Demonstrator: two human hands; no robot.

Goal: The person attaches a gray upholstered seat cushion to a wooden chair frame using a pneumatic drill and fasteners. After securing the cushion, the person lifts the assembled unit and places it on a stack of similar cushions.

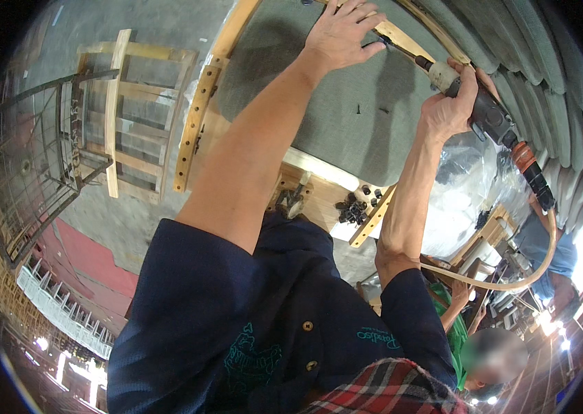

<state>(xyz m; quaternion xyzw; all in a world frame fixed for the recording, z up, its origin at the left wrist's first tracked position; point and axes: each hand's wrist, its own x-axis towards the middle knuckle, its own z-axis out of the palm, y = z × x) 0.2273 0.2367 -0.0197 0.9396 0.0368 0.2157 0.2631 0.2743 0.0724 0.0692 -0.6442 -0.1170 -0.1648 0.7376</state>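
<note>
Plaid cloth [391, 390] is nearest cam, low over navy shirt [284, 276]. R hand [453, 103] is wrapped round the driver [490, 116], upper R of pic, bit angled up-L twd the wood strip [402, 38] on the grey pad [333, 138]; L hand [343, 34] has fingers spread, thumb nr bit tip. Two dark pcs [358, 109] on pad, w/ loose black parts [353, 210] below.

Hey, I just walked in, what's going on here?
A person's right hand grips a hose-fed power driver, its bit angled toward the wooden edge of a grey-green panel. The left hand is spread near the bit's tip; whether it pinches anything is unclear. Two small dark pieces lie on the panel.
</note>
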